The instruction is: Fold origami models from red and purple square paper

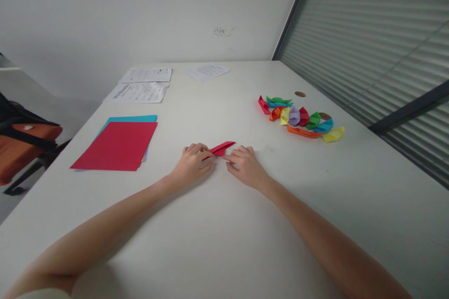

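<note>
A small folded piece of red paper (221, 148) lies on the white table between my hands, its upper right end narrowing to a point. My left hand (193, 161) is closed on its left part, fingers bent over the paper. From the right, my right hand (245, 164) reaches the paper's lower edge, thumb and index finger drawn together there. The fingers hide parts of the paper, including its left end.
Left on the table (210, 229) is a stack of coloured sheets, a red sheet (117, 145) on top. Several folded paper pieces (294, 116) in many colours cluster at the right. Printed pages (140, 92) lie farther back. Window blinds (379, 32) border the right side; an orange chair (28, 149) stands left.
</note>
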Demonstrator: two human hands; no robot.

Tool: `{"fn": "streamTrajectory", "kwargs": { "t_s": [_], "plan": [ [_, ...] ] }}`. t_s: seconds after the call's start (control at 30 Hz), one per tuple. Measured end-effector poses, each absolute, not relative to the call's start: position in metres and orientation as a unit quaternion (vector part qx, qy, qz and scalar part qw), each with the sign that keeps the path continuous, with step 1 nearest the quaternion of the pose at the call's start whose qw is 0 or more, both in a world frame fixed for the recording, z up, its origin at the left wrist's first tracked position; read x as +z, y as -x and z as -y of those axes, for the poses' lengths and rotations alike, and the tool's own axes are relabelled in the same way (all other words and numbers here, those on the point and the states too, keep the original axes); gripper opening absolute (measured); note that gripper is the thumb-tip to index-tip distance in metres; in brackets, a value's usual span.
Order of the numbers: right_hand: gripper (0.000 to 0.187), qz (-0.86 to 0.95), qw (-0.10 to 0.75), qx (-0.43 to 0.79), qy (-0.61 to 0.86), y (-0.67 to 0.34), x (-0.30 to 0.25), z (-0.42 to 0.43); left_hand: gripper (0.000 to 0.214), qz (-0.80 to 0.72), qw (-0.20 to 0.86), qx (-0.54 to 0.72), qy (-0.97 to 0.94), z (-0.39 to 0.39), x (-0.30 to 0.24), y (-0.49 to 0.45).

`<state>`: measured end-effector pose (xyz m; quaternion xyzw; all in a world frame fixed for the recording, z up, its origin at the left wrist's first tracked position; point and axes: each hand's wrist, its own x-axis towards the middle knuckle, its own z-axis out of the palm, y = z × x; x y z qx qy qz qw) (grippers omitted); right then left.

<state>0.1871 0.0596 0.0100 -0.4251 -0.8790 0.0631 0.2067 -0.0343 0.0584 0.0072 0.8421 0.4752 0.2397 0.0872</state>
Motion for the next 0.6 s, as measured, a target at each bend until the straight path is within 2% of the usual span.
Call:
{"fn": "streamTrajectory", "kwargs": {
  "t_s": [0.17, 0.23, 0.33, 0.47, 0.6],
  "plan": [
    [0.027, 0.841, 0.307, 0.055, 0.442, -0.194, 0.003, -0.069, 0.037, -0.480, 0.116, 0.272, -0.826, -0.069, 0.000, 0.041],
    [0.030, 0.838, 0.330, 0.068, 0.430, -0.196, 0.000, -0.074, 0.034, -0.483, 0.139, 0.273, -0.820, -0.072, -0.002, 0.042],
    [0.025, 0.842, 0.338, 0.075, 0.414, -0.199, -0.005, -0.078, 0.026, -0.491, 0.157, 0.272, -0.813, -0.074, -0.003, 0.043],
    [0.018, 0.848, 0.327, 0.074, 0.411, -0.201, -0.008, -0.078, 0.025, -0.495, 0.182, 0.262, -0.808, -0.075, -0.001, 0.044],
    [0.014, 0.852, 0.309, 0.154, 0.393, -0.201, -0.005, -0.075, 0.026, -0.475, 0.187, 0.269, -0.817, -0.075, 0.003, 0.047]
  ]
}}
